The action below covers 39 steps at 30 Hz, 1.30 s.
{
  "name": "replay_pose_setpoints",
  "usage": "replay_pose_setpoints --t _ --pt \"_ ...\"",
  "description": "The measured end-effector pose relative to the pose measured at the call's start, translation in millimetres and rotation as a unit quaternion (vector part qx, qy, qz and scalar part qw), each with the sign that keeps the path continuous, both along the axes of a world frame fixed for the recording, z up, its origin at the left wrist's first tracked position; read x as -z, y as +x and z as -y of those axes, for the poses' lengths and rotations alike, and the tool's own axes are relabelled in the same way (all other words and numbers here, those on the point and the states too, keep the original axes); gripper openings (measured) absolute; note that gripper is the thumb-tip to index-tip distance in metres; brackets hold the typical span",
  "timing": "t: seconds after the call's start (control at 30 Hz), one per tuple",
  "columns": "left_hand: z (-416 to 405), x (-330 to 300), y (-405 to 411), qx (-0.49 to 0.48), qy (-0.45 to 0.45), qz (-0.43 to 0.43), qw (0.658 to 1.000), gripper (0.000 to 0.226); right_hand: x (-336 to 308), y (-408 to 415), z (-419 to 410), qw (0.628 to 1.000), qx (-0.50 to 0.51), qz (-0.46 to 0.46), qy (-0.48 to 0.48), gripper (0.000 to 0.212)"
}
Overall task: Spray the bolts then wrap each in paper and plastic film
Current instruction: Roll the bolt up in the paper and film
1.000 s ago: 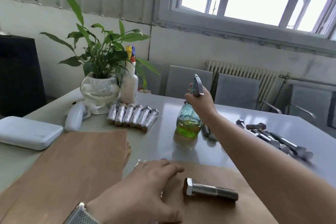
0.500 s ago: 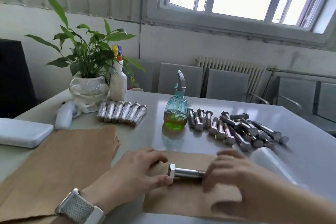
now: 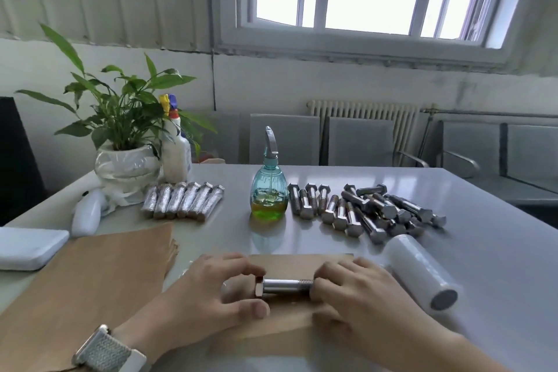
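Observation:
A steel bolt (image 3: 282, 286) lies crosswise on a brown paper sheet (image 3: 302, 261) near the table's front edge. My left hand (image 3: 208, 293) holds its hex head end, fingers curled over it and thumb in front. My right hand (image 3: 356, 290) grips the threaded end. A teal spray bottle (image 3: 268, 190) with green liquid stands upright behind. To its right lies a pile of several bare bolts (image 3: 362, 211). Several wrapped bolts (image 3: 184, 201) lie in a row at the left. A roll of plastic film (image 3: 422, 275) lies at the right of my hand.
A stack of brown paper sheets (image 3: 90, 281) lies at the front left, with a white box (image 3: 27, 248) beside it. A potted plant (image 3: 126, 166), a white spray bottle (image 3: 176, 154) and a white device (image 3: 87, 214) stand at the back left. Grey chairs line the far side.
My right hand let go of the spray bottle and came back to the bolt's threaded end. My left hand closed onto the bolt's head. The camera view shifted to the right.

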<state>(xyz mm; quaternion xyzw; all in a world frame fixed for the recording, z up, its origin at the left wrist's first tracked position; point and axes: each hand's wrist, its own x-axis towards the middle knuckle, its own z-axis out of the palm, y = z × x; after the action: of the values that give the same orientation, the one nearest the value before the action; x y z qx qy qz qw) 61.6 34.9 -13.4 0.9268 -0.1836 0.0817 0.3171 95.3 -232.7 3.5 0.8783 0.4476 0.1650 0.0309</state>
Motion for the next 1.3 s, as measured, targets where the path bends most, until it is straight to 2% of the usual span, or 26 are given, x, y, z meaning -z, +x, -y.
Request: replay_pose_setpoints --t 0.07,0.13,0.3,0.37,0.5,0.57,0.7,0.77,0.8,0.9,0.93,1.2,1.3 --pt "-0.6 -1.8 -0.9 -0.005 0.038 -0.009 0.999 0.074 -4.8 3.9 -6.1 0.999 0.009 -0.032 0.010 0.013" --pt "-0.3 -2.1 0.2 -0.006 0.078 -0.006 0.997 0.079 -7.6 13.9 -10.5 0.997 0.020 -0.061 0.049 0.018" --pt "4.3 -1.2 9.2 -0.050 0.153 0.045 0.986 0.084 -12.2 38.6 -20.5 0.995 0.035 -0.073 0.064 0.020" --pt "8.4 -2.5 17.2 -0.063 0.190 0.078 0.977 0.076 -8.5 45.5 -22.7 0.994 0.036 -0.083 0.067 0.018" --pt "19.9 -6.4 27.8 -0.082 0.229 0.110 0.964 0.044 1.3 49.8 -23.8 0.993 0.054 -0.073 0.073 0.020" --pt "25.9 -5.6 30.2 -0.088 0.244 0.123 0.958 0.034 7.7 50.1 -23.3 0.993 0.057 -0.060 0.090 0.022" --pt "31.7 -2.3 34.1 -0.108 0.239 0.150 0.953 0.032 12.4 44.6 -23.5 0.987 0.053 -0.041 0.147 0.022" --pt "32.4 -1.9 35.0 -0.120 0.234 0.158 0.952 0.036 11.3 42.2 -21.1 0.984 0.073 -0.019 0.164 0.037" --pt "33.2 -2.1 35.3 -0.124 0.233 0.157 0.952 0.036 10.0 40.2 -19.9 0.983 0.079 -0.008 0.164 0.038" --pt "36.6 -4.0 36.5 -0.129 0.229 0.148 0.953 0.030 12.5 36.5 -17.5 0.986 0.050 0.038 0.153 0.013" --pt "37.8 -5.2 36.4 -0.129 0.228 0.145 0.954 0.027 14.2 35.2 -17.0 0.987 0.047 0.039 0.145 0.011" --pt "40.3 -6.3 33.9 -0.122 0.229 0.160 0.952 0.017 17.7 40.2 -16.3 0.986 0.043 -0.095 0.130 0.024" --pt "40.2 -3.1 31.0 -0.142 0.222 0.179 0.948 0.032 20.2 43.2 -17.4 0.980 0.045 -0.125 0.146 0.021"
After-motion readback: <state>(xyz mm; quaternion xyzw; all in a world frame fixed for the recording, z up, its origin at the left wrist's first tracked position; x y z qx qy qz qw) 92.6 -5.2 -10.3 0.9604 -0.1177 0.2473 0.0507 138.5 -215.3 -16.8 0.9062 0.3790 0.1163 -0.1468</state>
